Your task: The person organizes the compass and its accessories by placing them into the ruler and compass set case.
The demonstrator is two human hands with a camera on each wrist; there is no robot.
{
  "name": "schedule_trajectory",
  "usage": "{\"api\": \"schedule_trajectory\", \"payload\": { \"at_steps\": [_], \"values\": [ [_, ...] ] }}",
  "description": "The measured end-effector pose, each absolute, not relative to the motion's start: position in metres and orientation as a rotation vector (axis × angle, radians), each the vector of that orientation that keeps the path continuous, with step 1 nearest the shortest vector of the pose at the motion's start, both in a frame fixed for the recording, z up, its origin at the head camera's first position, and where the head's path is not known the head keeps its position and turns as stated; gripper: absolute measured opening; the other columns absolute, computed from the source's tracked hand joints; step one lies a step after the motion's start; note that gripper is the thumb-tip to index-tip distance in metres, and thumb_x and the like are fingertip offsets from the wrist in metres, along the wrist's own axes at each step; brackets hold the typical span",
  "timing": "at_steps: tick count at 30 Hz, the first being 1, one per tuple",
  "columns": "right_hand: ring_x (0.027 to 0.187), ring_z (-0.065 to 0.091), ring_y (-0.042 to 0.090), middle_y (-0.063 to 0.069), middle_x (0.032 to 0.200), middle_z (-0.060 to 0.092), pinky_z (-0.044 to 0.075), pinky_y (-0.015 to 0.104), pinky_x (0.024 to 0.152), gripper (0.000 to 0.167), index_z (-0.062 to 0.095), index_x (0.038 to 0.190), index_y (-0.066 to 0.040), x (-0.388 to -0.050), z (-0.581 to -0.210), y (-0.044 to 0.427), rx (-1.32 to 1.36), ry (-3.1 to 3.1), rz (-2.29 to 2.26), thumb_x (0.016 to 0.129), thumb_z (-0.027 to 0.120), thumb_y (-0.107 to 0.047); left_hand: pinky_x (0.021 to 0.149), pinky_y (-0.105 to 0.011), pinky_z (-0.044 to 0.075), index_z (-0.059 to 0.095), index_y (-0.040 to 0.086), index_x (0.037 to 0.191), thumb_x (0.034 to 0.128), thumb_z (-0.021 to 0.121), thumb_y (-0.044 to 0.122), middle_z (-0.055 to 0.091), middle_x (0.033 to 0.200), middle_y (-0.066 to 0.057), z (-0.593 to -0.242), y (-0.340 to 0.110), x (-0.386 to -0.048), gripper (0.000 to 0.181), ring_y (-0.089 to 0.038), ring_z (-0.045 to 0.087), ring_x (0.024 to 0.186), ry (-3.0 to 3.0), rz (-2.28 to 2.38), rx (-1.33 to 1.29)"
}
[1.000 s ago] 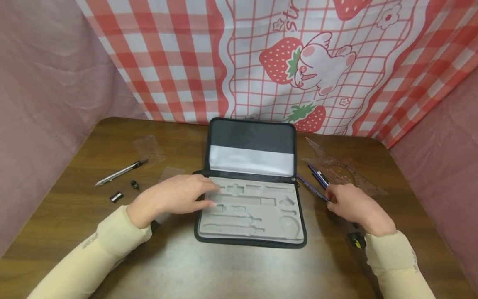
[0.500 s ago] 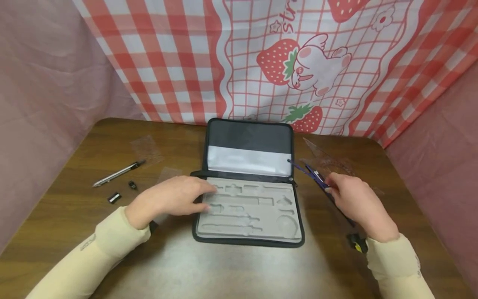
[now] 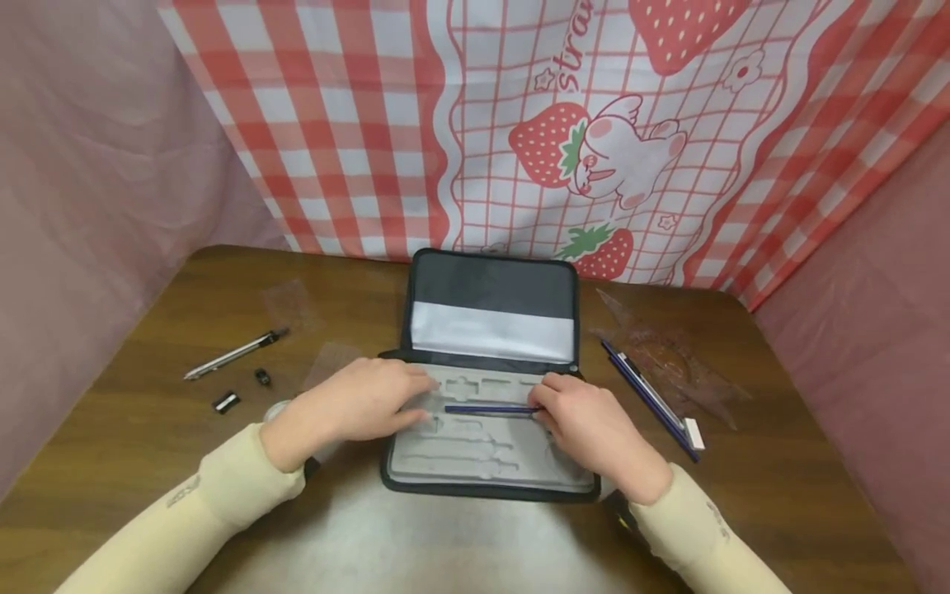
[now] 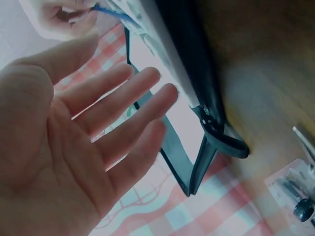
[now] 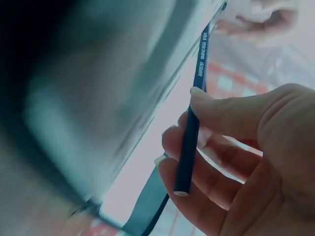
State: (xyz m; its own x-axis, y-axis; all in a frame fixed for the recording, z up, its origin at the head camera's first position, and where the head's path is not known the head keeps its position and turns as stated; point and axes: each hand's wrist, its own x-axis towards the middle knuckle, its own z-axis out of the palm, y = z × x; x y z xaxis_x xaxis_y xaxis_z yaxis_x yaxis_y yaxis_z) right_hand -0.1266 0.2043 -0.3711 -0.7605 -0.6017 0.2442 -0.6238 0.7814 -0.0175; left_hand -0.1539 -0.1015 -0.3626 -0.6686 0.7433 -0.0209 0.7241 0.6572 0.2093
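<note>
Dark blue and printed with white lettering, the pencil (image 3: 486,409) is pinched near one end between the thumb and curled fingers of the right hand (image 3: 590,421). It lies crosswise above the grey moulded tray (image 3: 530,437) of the black zip case (image 3: 490,494); whether it touches the tray I cannot tell. The left hand (image 3: 352,402) holds nothing, its fingers extended and slightly spread at the tray's left edge (contact there is unclear too).

Half a second ago the right hand was out over the wooden table (image 3: 779,487), right of the case, with the pencil slanting toward the hinge; now both are over the tray. That shift has uncovered a white eraser (image 3: 693,434) beside the remaining blue pencils (image 3: 646,394). The left hand has stayed in nearly the same place.
</note>
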Motion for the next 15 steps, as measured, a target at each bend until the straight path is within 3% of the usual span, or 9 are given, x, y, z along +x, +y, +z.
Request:
{"api": "schedule_trajectory", "payload": {
  "at_steps": [7, 10, 15],
  "values": [
    [0.078, 0.059, 0.02, -0.003, 0.082, 0.058, 0.052, 0.038, 0.061, 0.008, 0.071, 0.086, -0.015, -0.138, -0.37, 0.178, 0.991, -2.835, 0.039, 0.086, 0.077, -0.01, 0.058, -0.035, 0.05, 0.076, 0.019, 0.093, 0.087, 0.078, 0.032, 0.064, 0.087, 0.005, -0.371, -0.1, -0.154, 0.014, -0.016, 0.061, 0.076, 2.921, 0.139, 1.325],
    [0.08, 0.059, 0.021, -0.002, 0.082, 0.055, 0.052, 0.04, 0.063, 0.005, 0.073, 0.088, -0.015, -0.14, -0.367, 0.176, 0.971, -2.916, 0.019, 0.087, 0.077, -0.011, 0.06, -0.036, 0.051, 0.076, 0.017, 0.099, 0.0855, 0.08, 0.031, 0.064, 0.092, 0.003, -0.369, -0.101, -0.155, 0.02, -0.016, 0.06, 0.077, 2.91, 0.128, 1.248],
    [0.082, 0.06, 0.022, -0.002, 0.084, 0.056, 0.052, 0.04, 0.064, 0.007, 0.075, 0.093, -0.015, -0.142, -0.366, 0.17, 0.995, -2.931, 0.085, 0.088, 0.076, -0.011, 0.078, -0.039, 0.052, 0.069, 0.013, 0.125, 0.0809, 0.083, 0.04, 0.06, 0.118, -0.001, -0.361, -0.11, -0.158, 0.054, -0.018, 0.059, 0.096, 2.759, 0.174, 1.04]
  ]
}}
